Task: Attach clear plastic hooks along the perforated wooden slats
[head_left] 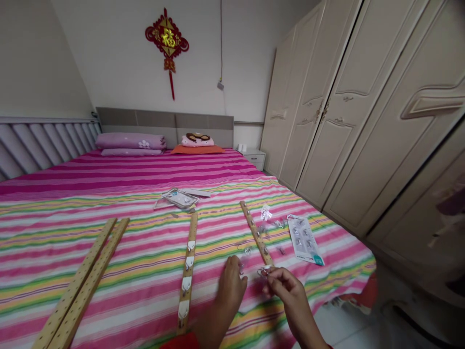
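My right hand (286, 289) pinches a small shiny metal hook (264, 272) at the near end of a drilled wooden strip (257, 234). Several small metal pieces sit along that strip. My left hand (231, 281) is to its left, low over the bed, with fingers curled together; clear plastic bits lie at its fingertips, and what it grips is hidden. Farther left lies another wooden strip (192, 229) bearing several white hooks (186, 284). Right of the strips rests a packet of hooks (304, 237), with loose clear wrappers (279, 224) beside it.
Two bare drilled wooden strips (89, 276) lie side by side at the left. A clear package (179, 198) sits farther back on the striped bedspread (145, 252). The bed's right edge drops to a tiled floor beside a wardrobe (348, 111).
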`<state>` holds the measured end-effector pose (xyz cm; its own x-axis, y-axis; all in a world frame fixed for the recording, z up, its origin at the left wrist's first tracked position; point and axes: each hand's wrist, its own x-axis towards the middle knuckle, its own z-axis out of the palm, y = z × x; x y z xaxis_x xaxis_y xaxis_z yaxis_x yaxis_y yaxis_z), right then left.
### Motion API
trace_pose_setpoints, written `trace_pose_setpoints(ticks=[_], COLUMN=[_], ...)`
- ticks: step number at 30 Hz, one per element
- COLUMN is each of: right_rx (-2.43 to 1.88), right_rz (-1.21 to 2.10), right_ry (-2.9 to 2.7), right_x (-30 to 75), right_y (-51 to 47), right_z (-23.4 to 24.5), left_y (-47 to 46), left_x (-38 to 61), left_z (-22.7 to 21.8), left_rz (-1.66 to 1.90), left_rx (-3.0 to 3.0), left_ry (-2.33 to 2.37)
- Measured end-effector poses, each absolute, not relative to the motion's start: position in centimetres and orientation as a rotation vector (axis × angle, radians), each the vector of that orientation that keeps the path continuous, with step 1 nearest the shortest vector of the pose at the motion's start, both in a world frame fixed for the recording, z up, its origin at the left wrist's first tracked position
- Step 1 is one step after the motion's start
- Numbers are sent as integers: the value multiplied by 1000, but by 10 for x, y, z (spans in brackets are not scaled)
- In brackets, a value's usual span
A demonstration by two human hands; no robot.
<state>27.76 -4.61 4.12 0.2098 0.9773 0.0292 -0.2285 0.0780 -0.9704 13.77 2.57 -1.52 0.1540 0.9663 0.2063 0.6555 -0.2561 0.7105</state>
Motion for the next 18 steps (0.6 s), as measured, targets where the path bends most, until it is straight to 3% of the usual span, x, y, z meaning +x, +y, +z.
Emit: trace_pose_setpoints(ticks=[18], right_rx=[-1005], right_rz=[1126], right_ry=[-1009], right_x=[248], right_y=[-38], right_z=[53], left_y=[13], left_x=[97], left_z=[54], left_rz=[1363], left_rx=[1627], left_ry=[1119])
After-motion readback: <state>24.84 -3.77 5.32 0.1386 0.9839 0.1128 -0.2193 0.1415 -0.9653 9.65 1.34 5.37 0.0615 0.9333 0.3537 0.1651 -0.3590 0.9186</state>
